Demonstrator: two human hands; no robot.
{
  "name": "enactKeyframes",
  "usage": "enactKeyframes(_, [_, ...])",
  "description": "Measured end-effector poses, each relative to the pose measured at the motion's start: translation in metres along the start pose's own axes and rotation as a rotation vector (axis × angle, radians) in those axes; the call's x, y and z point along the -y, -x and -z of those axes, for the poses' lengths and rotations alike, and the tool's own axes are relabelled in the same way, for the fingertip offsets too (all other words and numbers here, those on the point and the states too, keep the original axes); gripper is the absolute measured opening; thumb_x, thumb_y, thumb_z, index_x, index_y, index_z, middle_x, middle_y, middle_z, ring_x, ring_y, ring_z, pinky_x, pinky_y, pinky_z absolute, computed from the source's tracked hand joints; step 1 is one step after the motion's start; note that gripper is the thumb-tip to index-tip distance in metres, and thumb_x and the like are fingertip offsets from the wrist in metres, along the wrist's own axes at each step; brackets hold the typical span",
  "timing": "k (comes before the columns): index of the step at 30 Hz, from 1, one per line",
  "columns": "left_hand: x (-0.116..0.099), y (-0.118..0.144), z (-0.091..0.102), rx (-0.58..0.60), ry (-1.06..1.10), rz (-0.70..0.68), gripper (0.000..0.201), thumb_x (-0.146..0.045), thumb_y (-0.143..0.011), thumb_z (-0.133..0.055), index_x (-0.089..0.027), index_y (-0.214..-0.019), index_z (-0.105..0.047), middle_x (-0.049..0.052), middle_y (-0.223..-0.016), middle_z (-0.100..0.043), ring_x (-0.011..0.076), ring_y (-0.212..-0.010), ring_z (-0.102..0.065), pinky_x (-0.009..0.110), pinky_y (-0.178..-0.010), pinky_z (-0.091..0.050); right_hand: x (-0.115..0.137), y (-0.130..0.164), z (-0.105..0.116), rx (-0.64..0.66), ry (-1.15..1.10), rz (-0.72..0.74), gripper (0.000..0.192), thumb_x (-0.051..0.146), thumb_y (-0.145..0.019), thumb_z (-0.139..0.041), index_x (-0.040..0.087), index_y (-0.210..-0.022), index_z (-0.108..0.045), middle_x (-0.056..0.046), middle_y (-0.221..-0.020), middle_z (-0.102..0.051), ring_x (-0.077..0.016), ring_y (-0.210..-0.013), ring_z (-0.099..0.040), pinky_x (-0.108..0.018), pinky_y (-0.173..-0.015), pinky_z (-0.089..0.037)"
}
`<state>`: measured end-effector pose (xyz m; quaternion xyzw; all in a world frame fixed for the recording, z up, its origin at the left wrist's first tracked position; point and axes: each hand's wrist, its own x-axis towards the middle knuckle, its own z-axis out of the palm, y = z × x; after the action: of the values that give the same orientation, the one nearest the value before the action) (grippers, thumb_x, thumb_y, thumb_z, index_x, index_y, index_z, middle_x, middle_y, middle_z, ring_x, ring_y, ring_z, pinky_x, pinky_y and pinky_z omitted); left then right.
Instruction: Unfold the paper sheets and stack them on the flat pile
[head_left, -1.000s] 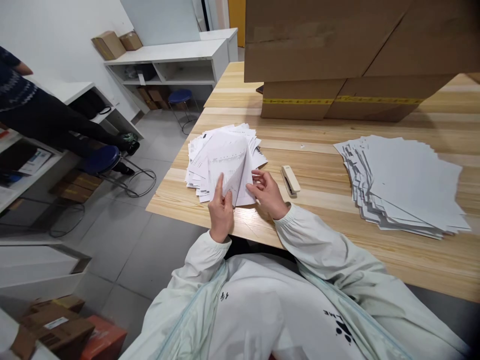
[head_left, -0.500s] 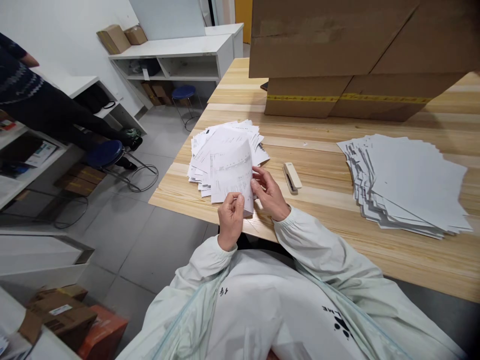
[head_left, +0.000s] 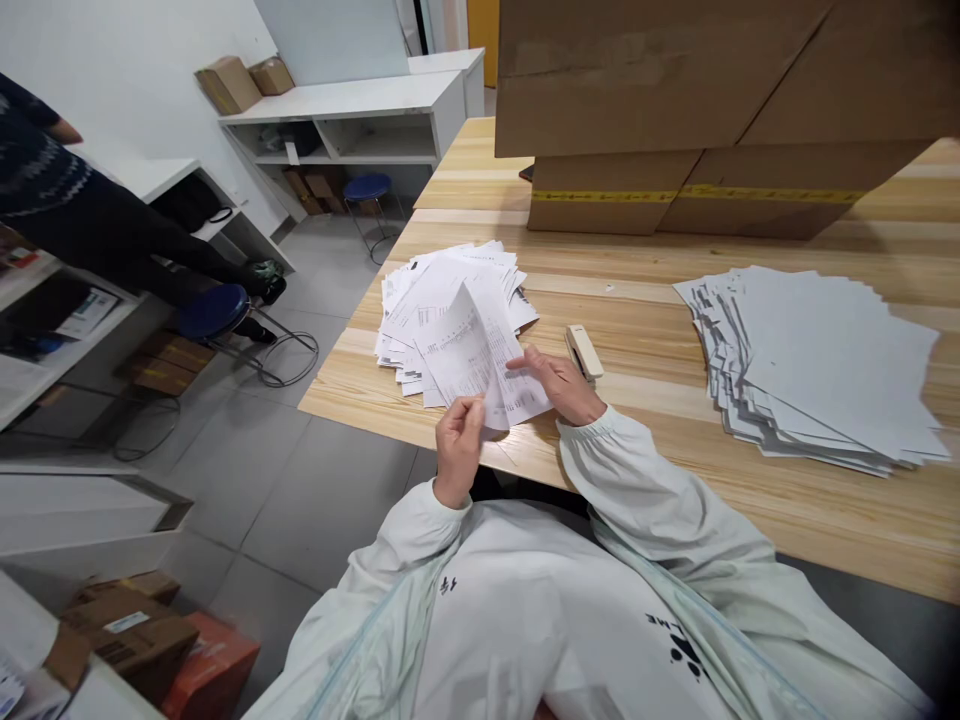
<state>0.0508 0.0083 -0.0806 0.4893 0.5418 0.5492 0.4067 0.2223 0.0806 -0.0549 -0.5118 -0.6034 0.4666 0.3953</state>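
Note:
A printed sheet of paper [head_left: 454, 345], with another page spread to its right, is at the table's front edge. My left hand [head_left: 459, 445] is closed in a pinch on the paper's lower edge. My right hand [head_left: 571, 388] lies on the right-hand page [head_left: 514, 385], fingers stretched out and one digit pointing left across the print. Behind the sheets is an untidy pile of printed papers [head_left: 409, 325], partly covered by them. A cream stapler [head_left: 583, 352] lies just beyond my right hand, which overlaps its near end.
A larger stack of papers [head_left: 832, 360] lies on the right of the wooden table [head_left: 637, 480]. Cardboard boxes [head_left: 622, 200] stand at the back. To the left are blue stools [head_left: 214, 312], white shelves [head_left: 375, 92] and a standing person [head_left: 67, 190].
The curled page has opened out to the right. My right hand has moved right with it and its fingers have straightened. My left hand stays pinched at the lower edge.

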Motion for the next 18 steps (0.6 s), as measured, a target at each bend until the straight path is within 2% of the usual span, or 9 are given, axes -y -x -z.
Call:
enactKeyframes(3, [-0.001, 0.007, -0.003, 0.128, -0.236, -0.234, 0.021, -0.034, -0.094, -0.053, -0.021, -0.086, -0.067, 0.007, -0.106, -0.074, 0.0206, -0.106, -0.066, 0.042, -0.108, -0.044, -0.003, -0.001, 0.0, 0.051, 0.026, -0.006, 0.055, 0.07, -0.083, -0.057, 0.021, -0.092, -0.08, -0.007, -0.102, -0.077, -0.0277, -0.099, -0.067, -0.04, -0.091, -0.048])
enactKeyframes(5, [-0.003, 0.009, -0.005, 0.195, -0.365, -0.345, 0.021, -0.03, -0.094, -0.052, -0.022, -0.081, -0.067, 0.007, -0.101, -0.076, 0.0222, -0.109, -0.067, 0.048, -0.114, -0.038, -0.005, -0.001, -0.004, 0.051, 0.029, 0.016, 0.044, 0.06, -0.077, -0.071, 0.023, -0.1, -0.079, -0.006, -0.11, -0.076, -0.0279, -0.105, -0.067, -0.04, -0.095, -0.047])
enactKeyframes(7, [-0.004, 0.008, -0.006, 0.219, -0.417, -0.394, 0.02, -0.028, -0.094, -0.052, -0.023, -0.08, -0.066, 0.006, -0.095, -0.076, 0.0223, -0.107, -0.068, 0.049, -0.113, -0.04, -0.007, 0.0, -0.007, 0.034, -0.004, 0.036, 0.039, 0.052, -0.075, -0.075, 0.023, -0.1, -0.079, -0.006, -0.109, -0.077, -0.0272, -0.103, -0.068, -0.039, -0.094, -0.048])
enactKeyframes(11, [-0.007, 0.001, -0.002, 0.152, -0.411, -0.443, 0.017, -0.027, -0.094, -0.054, -0.022, -0.082, -0.066, 0.009, -0.103, -0.076, 0.0215, -0.107, -0.067, 0.044, -0.102, -0.048, -0.005, 0.003, -0.009, 0.002, -0.045, 0.103, 0.039, 0.055, -0.086, -0.062, 0.022, -0.093, -0.08, -0.006, -0.099, -0.077, -0.0253, -0.098, -0.068, -0.037, -0.09, -0.049])
enactKeyframes(15, [-0.005, -0.002, -0.002, 0.158, -0.448, -0.459, 0.017, -0.026, -0.093, -0.055, -0.022, -0.08, -0.066, 0.009, -0.101, -0.075, 0.0226, -0.107, -0.065, 0.043, -0.095, -0.051, -0.003, 0.004, -0.014, 0.012, 0.062, 0.074, 0.039, 0.055, -0.077, -0.072, 0.023, -0.099, -0.077, -0.006, -0.106, -0.074, -0.0245, -0.099, -0.066, -0.036, -0.09, -0.047])
enactKeyframes(18, [-0.003, 0.002, -0.004, 0.206, -0.444, -0.49, 0.017, -0.026, -0.093, -0.055, -0.022, -0.081, -0.066, 0.009, -0.103, -0.074, 0.0235, -0.109, -0.064, 0.043, -0.097, -0.051, -0.005, 0.003, -0.019, -0.051, 0.125, 0.069, 0.032, 0.05, -0.079, -0.068, 0.019, -0.074, -0.072, -0.003, -0.076, -0.068, -0.0184, -0.075, -0.06, -0.032, -0.073, -0.046])
